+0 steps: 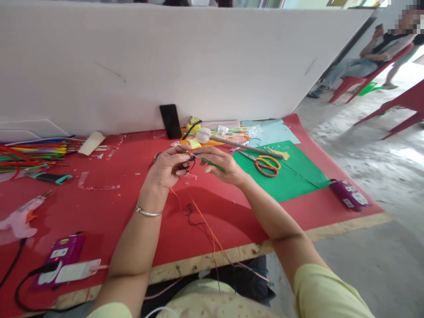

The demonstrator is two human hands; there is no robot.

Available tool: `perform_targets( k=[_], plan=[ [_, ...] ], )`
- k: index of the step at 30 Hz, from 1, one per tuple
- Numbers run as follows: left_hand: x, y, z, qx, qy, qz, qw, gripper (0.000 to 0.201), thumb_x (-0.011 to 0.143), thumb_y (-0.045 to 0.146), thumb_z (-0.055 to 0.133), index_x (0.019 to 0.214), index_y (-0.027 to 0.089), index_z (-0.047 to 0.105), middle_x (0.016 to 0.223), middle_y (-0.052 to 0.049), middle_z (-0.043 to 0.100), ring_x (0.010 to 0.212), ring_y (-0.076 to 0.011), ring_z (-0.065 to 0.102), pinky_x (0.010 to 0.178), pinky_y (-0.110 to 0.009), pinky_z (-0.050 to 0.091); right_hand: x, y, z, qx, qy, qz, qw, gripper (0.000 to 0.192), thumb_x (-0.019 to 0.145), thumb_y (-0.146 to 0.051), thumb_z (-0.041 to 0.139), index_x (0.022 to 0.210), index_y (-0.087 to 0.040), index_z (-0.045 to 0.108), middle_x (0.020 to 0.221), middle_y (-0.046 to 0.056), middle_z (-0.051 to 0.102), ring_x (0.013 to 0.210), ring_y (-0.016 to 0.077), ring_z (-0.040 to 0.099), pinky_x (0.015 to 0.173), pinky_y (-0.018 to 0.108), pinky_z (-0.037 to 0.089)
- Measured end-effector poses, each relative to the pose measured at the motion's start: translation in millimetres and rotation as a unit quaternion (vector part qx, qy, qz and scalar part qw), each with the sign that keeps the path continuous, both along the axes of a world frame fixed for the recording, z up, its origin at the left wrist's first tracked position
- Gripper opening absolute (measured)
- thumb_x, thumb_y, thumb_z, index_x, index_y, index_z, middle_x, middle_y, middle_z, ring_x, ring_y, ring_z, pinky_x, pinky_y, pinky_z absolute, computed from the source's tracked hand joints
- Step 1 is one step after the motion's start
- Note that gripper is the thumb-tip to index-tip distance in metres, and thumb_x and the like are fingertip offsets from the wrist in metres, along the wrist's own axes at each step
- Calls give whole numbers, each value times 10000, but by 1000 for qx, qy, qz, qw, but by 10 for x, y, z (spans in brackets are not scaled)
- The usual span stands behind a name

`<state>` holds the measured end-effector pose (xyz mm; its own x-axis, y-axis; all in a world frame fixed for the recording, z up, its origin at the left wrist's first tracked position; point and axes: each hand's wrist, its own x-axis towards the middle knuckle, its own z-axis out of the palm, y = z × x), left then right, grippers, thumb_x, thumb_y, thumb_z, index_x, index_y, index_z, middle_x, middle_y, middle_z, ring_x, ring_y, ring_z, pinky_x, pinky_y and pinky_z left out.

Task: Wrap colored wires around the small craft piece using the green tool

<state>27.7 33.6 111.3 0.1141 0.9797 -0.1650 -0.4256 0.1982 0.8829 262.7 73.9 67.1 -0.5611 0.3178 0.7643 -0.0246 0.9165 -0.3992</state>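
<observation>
My left hand (pixel 169 167) is closed around a small dark piece of yarn work (pixel 183 168), mostly hidden by the fingers. In my right hand (pixel 225 164) lies a thin crochet hook (pixel 215 165) with a green handle, its metal tip reaching to the left fingertips. Both hands meet above the red table, almost touching. From the piece, orange yarn (pixel 203 216) and a dark strand (pixel 190 214) hang down over the table edge toward my lap. Scissors (pixel 266 166) with red and yellow handles lie just right of my right hand.
A white board (pixel 159 66) stands behind the red table (pixel 132 238), a phone (pixel 170 121) leaning on it. Left are pipe cleaners (pixel 36 154), a glue gun (pixel 23 218) and a purple power strip (pixel 68 249). Right lie a green sheet (pixel 291 190) and another purple box (pixel 350 194). A person sits beyond.
</observation>
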Motion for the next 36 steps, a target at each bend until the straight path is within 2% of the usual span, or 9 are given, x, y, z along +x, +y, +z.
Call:
perform_targets(
  k=[5, 10, 18, 25, 32, 36],
  plan=[
    [3, -5, 19, 9, 10, 9, 1000, 379, 560, 146, 937, 931, 151, 861, 722, -2, 673, 553, -78, 550, 389, -151, 276, 9, -30, 29, 32, -23, -19, 999, 517, 1150, -454, 618, 1621, -240, 622, 1546, 205, 709, 1414, 291, 739, 1139, 455, 669],
    [0, -17, 47, 16, 15, 16, 1000, 400, 540, 140, 936, 932, 135, 857, 728, -6, 677, 556, -82, 559, 390, -155, 295, 19, -61, 41, 53, -37, -32, 997, 534, 1159, -433, 608, 1647, -216, 585, 1555, 226, 694, 1431, 306, 729, 1158, 478, 660],
    [-25, -5, 10, 28, 22, 8, 999, 379, 583, 144, 912, 959, 140, 860, 780, -32, 721, 573, -92, 591, 399, -169, 293, 23, -98, 63, 68, -60, -42, 995, 546, 1176, -445, 567, 1677, -229, 548, 1573, 218, 675, 1470, 317, 703, 1187, 506, 648],
    [24, -35, 4, 43, 3, 35, 998, 351, 597, 145, 930, 941, 160, 861, 818, -33, 743, 617, -87, 597, 422, -157, 323, -22, -145, 0, 110, -59, -119, 985, 540, 1181, -440, 549, 1662, -196, 563, 1565, 230, 682, 1453, 339, 712, 1161, 525, 672],
    [63, -35, 16, -11, -45, 4, 999, 373, 601, 132, 939, 957, 180, 839, 756, 5, 689, 628, -103, 633, 425, -157, 342, -67, -139, -79, 166, -33, -153, 974, 587, 1174, -449, 562, 1700, -191, 521, 1540, 234, 705, 1415, 345, 736, 1142, 512, 686],
    [70, -35, 44, -61, -81, -31, 994, 380, 584, 107, 912, 948, 169, 823, 761, 2, 691, 622, -108, 654, 416, -152, 353, -61, -134, -120, 152, -44, -150, 976, 566, 1161, -498, 581, 1643, -200, 585, 1568, 225, 696, 1437, 346, 729, 1173, 520, 671]
  ],
)
